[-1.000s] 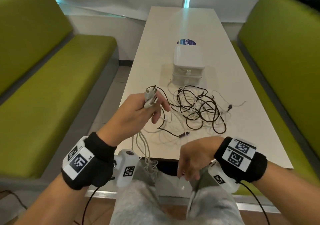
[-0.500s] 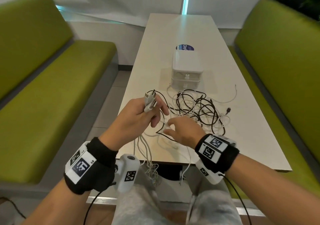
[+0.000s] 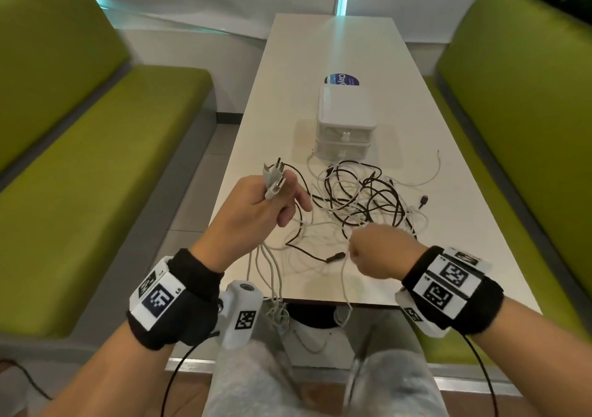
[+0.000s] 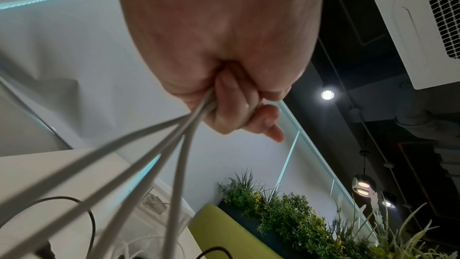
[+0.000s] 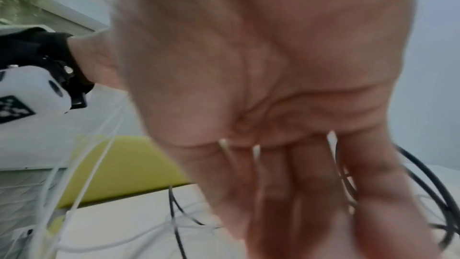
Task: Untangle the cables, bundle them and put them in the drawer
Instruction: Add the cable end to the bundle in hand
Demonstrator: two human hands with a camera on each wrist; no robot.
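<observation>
Holding a clutch of white plugs (image 3: 274,182) upright in its fist, the left hand (image 3: 256,211) keeps their white cords (image 4: 159,157) clamped in the palm; they run down out of the grip toward the person and drop over the near table (image 3: 320,48) edge. The right hand (image 3: 379,250) sits just right of and nearer than that fist, low over the table. From above its fingers look curled round a thin white cord (image 3: 344,275) that falls from it over the edge, but the wrist view is blurred and shows the fingers fairly straight, so I cannot tell whether it truly grips.

The tangle (image 3: 362,198) of black and white cables lies just beyond the right hand and to the right of the left fist, so the right hand is nearer. A loose black plug (image 3: 334,258) lies just left of the right hand. Farther beyond the tangle stands the drawer unit (image 3: 346,128) (both drawers closed).

Compared with half a second ago, the right hand has pulled back toward the person and to the right, away from the left fist, which has barely moved. Untangling looks early.
</observation>
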